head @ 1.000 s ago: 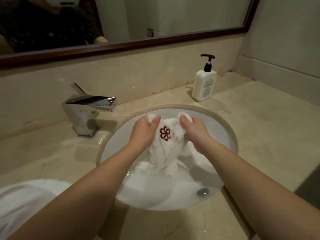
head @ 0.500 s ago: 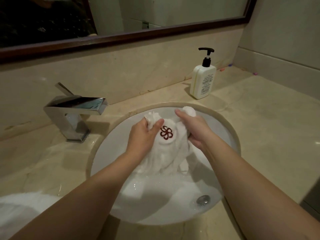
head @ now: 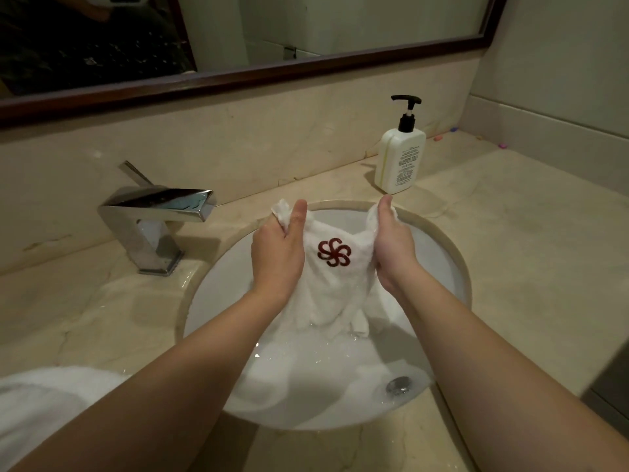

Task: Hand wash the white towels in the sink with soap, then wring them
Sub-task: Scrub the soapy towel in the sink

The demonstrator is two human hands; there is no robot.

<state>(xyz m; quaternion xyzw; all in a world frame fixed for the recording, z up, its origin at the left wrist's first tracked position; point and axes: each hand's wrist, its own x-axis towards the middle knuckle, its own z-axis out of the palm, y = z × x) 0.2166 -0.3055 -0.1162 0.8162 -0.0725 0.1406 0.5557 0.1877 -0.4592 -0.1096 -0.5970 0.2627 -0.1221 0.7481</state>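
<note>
- Beige marble counter (head: 510,253) fills the head view, with a matching marble backsplash behind it and a dark-framed mirror (head: 258,73) hung above.
- Set into the counter is a round white sink (head: 218,294); soapy water lies in its lower part, and its metal drain (head: 397,385) shows near the front right.
- An angular chrome faucet (head: 156,216) stands on the counter left of the basin, its flat spout pointing toward the bowl.
- A white soap bottle (head: 400,161) with a black pump stands upright on the counter behind the basin's far right rim, close to the backsplash.
- Over the middle of the sink a white towel (head: 333,294) is held up; a dark red flower-like emblem (head: 334,252) faces the camera, and the cloth's lower end hangs down into the water.
- The left hand (head: 277,257) grips the towel's upper left edge, thumb pressed over a bunched corner.
- The right hand (head: 391,247) grips the upper right edge, thumb pointing up along the cloth.
- The two hands are apart, with the emblem stretched between them.
- More white fabric (head: 44,403) lies at the lower left, on the counter's near edge; what it is cannot be told.
- A few small coloured bits (head: 439,138) lie on the counter in the far right corner, too small to identify.
</note>
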